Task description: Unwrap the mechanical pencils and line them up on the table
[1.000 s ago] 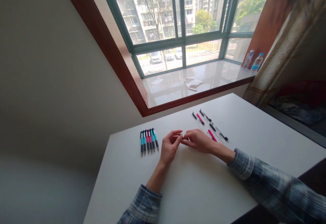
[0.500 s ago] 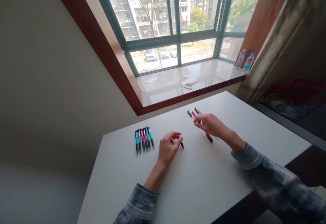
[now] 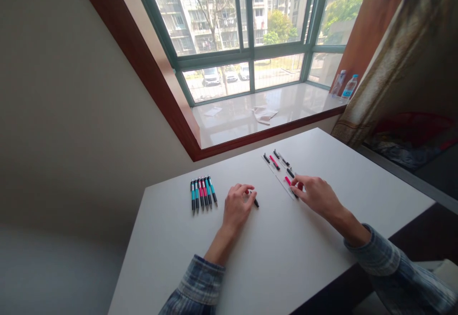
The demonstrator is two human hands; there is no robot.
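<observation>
My left hand (image 3: 239, 205) rests on the table with thumb and forefinger pinched around a black pen part (image 3: 256, 203), its lower end showing below the fingertips. My right hand (image 3: 315, 193) is lowered at the loose pen parts, fingers curled beside a pink and black pen barrel (image 3: 288, 181); whether they grip anything is hidden. Just behind its fingertips lies a black grip piece (image 3: 290, 173). Farther back are a second pink and black barrel (image 3: 274, 162), black clip pieces (image 3: 266, 158) and a clear-and-black part (image 3: 284, 160). A thin refill (image 3: 284, 186) lies along their left.
Several assembled pens (image 3: 203, 194), teal and pink with black grips, lie in a row on the left of the white table (image 3: 272, 257). Behind the table, the window sill (image 3: 229, 126) holds a cloth (image 3: 265, 115) and plastic bottles (image 3: 349, 88).
My right hand has moved toward me and to the right, from the back of the loose parts to their near end, uncovering several pieces. My left hand has barely moved.
</observation>
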